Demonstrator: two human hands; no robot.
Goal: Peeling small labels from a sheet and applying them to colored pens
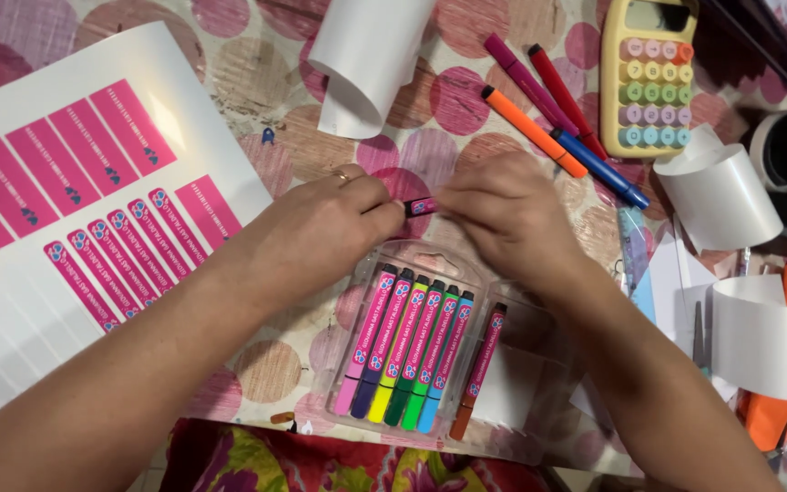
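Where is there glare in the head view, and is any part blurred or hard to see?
In the head view, a bright glare patch lies on the glossy sticker sheet; the left hand and right hand are sharp, as is the marker tray; the marker they hold is mostly hidden between the fingers; the top right corner is dark; lighting is otherwise even, with soft shadows.

Looks like a craft table at home here: a tablecloth (pixel 466 100) printed with big pink and brown dots covers the table, and a bright floral fabric (pixel 321 460) shows at its near edge. Loose felt-tip markers (pixel 548 109), a pastel calculator (pixel 650 73), curled white backing-paper rolls (pixel 371 55) and a sheet of pink stickers (pixel 75 182) lie scattered about, hobby clutter rather than office or shop kit.
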